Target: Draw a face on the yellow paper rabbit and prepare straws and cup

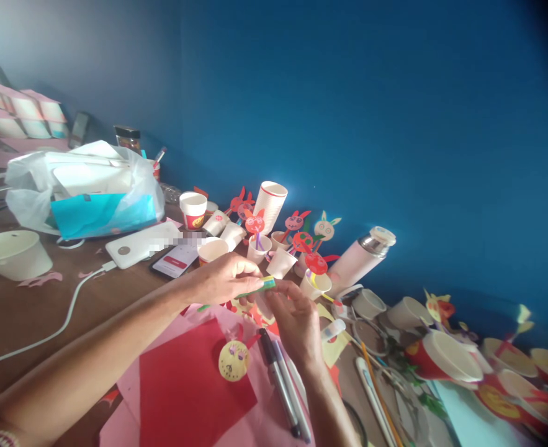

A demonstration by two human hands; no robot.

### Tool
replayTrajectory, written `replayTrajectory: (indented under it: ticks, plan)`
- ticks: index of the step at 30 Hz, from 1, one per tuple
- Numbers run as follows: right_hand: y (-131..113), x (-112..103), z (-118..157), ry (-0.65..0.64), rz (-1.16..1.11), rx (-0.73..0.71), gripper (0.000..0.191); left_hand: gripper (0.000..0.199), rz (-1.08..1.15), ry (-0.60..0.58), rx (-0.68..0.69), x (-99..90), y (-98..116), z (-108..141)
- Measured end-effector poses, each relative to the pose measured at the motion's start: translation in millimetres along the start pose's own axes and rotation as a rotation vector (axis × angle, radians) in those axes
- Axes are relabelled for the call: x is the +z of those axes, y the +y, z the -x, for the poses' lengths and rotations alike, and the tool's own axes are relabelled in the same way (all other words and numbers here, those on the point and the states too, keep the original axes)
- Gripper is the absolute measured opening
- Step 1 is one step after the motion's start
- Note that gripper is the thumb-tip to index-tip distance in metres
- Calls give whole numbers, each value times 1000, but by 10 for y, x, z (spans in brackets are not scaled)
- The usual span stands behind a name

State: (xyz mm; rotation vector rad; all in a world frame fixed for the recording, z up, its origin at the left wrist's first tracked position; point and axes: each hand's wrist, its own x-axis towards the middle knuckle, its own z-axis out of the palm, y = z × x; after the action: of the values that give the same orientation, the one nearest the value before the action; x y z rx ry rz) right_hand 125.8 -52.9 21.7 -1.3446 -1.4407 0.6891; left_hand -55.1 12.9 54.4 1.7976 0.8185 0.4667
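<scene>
My left hand [229, 280] comes in from the left, thumb and fingers pinched on a small green strip with a yellow edge [268, 283]. From the right, my right hand [299, 320] has its fingertips closed on the strip's other end. Whether the strip is paper or something else is too small to tell. Below the hands lie a red paper sheet [194, 385] on pink paper [120, 410] and a round yellow paper face [234, 361]. Beside the right wrist are dark-capped markers [280, 385]. Just beyond the hands stand white paper cups [282, 263] with red paper rabbit heads [316, 263].
A phone [175, 257], a white power bank with cable [141, 244] and a plastic bag [101, 192] are at the left. A tilted thermos [360, 261] leans near the blue wall. More paper cups [450, 357], a white knife-like tool [375, 400] and scraps fill the right.
</scene>
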Motion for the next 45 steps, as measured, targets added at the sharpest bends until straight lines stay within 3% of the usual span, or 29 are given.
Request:
replayTrajectory:
  ticks: [11,16,20,23,28,35,40,45]
  plan:
    - [36,40,47,23,7,-62,14,43,274,-195,-53,-76,-53,-58]
    - [83,41,52,26,30,-90,33,45,347,-247,-56,-99,-95,-78]
    - [104,7,29,-50,94,-191,21,45,320,-283,-18,-107,-152,-96]
    - [126,-8,5,-56,112,-180,22,45,170,-237,-34,-101,-160,-96]
    - [148,-6,-8,-39,132,-128,23,39,-84,-33,-31,-60,-77,-55]
    - [118,-7,2,-46,115,-78,17,27,-388,-12,25,-8,79,9]
    - [106,-36,-27,-50,39,-11,24,25,-408,11,74,-14,53,2]
    - [44,-119,-52,-89,-95,73,37,21,-341,72,6,-35,17,-11]
